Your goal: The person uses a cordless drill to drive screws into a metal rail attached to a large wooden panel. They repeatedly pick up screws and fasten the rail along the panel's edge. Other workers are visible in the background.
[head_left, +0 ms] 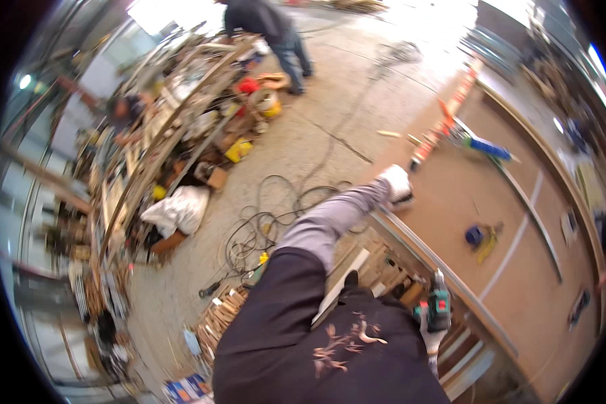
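Note:
My left hand (pixel 397 186), in a white glove with a dark palm, reaches out to the near left edge of a large brown board (pixel 444 209). Its fingers look curled at that edge, and blur hides what they hold, if anything. Low by my body, my right hand (pixel 432 340), also gloved, grips a green and black cordless drill (pixel 439 310), its chuck toward the board. A metal strip (pixel 444 273) runs along the board's near side. On the board lie a blue tape measure (pixel 475 235), a yellow-handled tool (pixel 486 249) and a blue sealant tube (pixel 488 148).
A long red and white bar (pixel 459 94) and a thin metal rail (pixel 532 212) lie on the board. Black cables (pixel 266 225) coil on the floor. Scrap wood (pixel 202 81) is heaped at the left, with one person (pixel 266 27) bending there and another (pixel 131 111) behind it.

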`<state>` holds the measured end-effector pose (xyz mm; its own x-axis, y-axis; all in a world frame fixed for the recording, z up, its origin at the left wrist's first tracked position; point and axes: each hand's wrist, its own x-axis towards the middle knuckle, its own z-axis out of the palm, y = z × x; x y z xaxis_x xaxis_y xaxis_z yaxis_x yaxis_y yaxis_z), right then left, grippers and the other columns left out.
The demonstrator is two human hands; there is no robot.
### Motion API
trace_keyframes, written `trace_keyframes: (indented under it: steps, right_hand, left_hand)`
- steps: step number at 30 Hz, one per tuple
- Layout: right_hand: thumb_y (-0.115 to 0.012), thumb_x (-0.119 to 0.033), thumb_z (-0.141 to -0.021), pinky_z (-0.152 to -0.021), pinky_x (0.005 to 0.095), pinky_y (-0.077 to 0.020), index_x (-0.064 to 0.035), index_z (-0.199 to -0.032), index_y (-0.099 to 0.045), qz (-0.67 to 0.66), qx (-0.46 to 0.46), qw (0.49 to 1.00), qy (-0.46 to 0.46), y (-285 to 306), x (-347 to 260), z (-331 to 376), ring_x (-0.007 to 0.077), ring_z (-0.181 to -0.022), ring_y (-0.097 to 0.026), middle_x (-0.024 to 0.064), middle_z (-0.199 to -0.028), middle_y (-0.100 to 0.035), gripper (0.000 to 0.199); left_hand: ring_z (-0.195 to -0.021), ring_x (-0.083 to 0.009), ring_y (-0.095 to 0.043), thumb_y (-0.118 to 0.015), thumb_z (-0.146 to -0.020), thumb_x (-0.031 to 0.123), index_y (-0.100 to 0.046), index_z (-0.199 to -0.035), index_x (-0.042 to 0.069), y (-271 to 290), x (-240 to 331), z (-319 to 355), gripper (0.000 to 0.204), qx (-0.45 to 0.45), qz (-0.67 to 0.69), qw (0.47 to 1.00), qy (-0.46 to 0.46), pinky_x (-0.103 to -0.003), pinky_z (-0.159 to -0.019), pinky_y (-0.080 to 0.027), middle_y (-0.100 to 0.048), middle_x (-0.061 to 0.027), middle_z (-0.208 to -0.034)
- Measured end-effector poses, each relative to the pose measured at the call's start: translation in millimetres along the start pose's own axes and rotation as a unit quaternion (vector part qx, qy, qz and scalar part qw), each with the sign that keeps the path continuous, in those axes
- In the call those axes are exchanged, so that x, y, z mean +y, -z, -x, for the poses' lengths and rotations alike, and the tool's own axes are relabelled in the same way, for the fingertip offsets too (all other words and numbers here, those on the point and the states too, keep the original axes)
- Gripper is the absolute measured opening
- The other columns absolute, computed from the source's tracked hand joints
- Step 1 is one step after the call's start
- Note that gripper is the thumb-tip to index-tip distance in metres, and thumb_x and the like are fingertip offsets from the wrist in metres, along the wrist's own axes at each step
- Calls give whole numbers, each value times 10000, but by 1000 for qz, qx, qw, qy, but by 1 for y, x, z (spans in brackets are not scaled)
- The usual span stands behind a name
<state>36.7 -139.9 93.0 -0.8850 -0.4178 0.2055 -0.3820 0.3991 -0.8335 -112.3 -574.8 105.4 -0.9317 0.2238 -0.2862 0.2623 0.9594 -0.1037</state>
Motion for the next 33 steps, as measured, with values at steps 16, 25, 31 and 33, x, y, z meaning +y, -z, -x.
trace_keyframes:
  steps: [16,25,31,33]
  right_hand:
    - [-799,-172,-873,-804,371,-538,-3,-1111,-616,-81,8,991,-102,-11,35,13,199,-855,-649,80,-954,-676,345]
    - [-757,-41,-904,-760,335,-538,-2,-1320,-571,-175,6,977,-124,-16,76,-2,160,-894,-630,83,-1120,-665,457]
    - [-768,-73,-908,-771,318,-534,-5,-1308,-588,-166,13,982,-86,-30,63,-27,162,-874,-622,70,-1097,-664,444]
    - [-768,-74,-909,-769,317,-534,-5,-1306,-589,-169,2,981,-92,-35,63,-34,161,-872,-621,70,-1094,-663,442]
  left_hand:
    - [-893,-370,-735,-694,-765,141,-772,-897,82,-30,-3,-25,164,63,79,994,-31,-442,-790,-582,-751,-157,-895]
    - [-843,-363,-709,-681,-782,195,-723,-861,74,-44,23,-7,151,340,275,887,148,-466,-793,-569,-717,-163,-869]
    - [-849,-364,-720,-621,-917,136,-620,-1023,22,-35,52,22,156,463,601,579,298,-419,-779,-562,-709,-214,-879]
    - [-797,-285,-727,-580,-964,120,-596,-1091,7,-39,58,27,170,464,661,508,299,-385,-737,-567,-711,-164,-843]
